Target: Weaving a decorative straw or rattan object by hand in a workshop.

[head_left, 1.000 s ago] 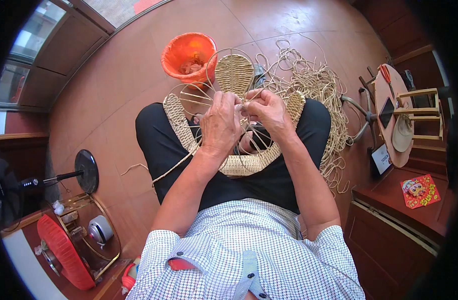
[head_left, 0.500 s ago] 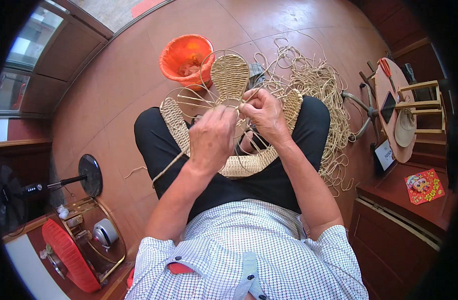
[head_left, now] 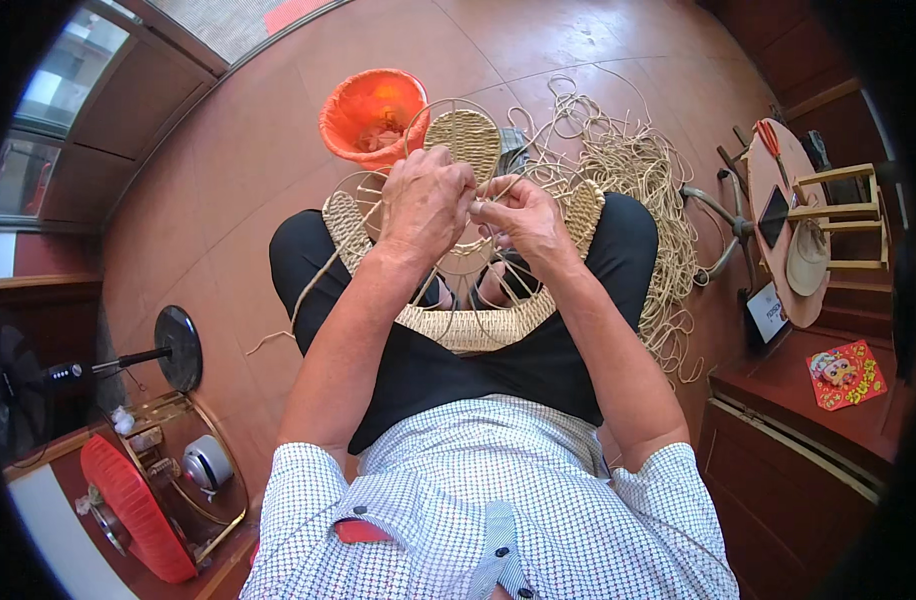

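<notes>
Step in hand: looked like mid-weave, working a strand of cord through the wire frame that sat on the person's lap, well into the job since the near rim was already woven.
Left hand: fingers curled shut, pinching the cord and wire near the middle of the frame.
Right hand: touching the left one, fingertips pinched on the same strand.
Woven oval panel: finished bit at the far end of the frame, just past the hands.
Loose cord pile: heaped on the floor to the right, trailing toward the lap.
Orange basket: on the floor, far left of the frame.
Next move, my guess: needs the strand pulled snug and tucked under the next wire without losing tension.
</notes>
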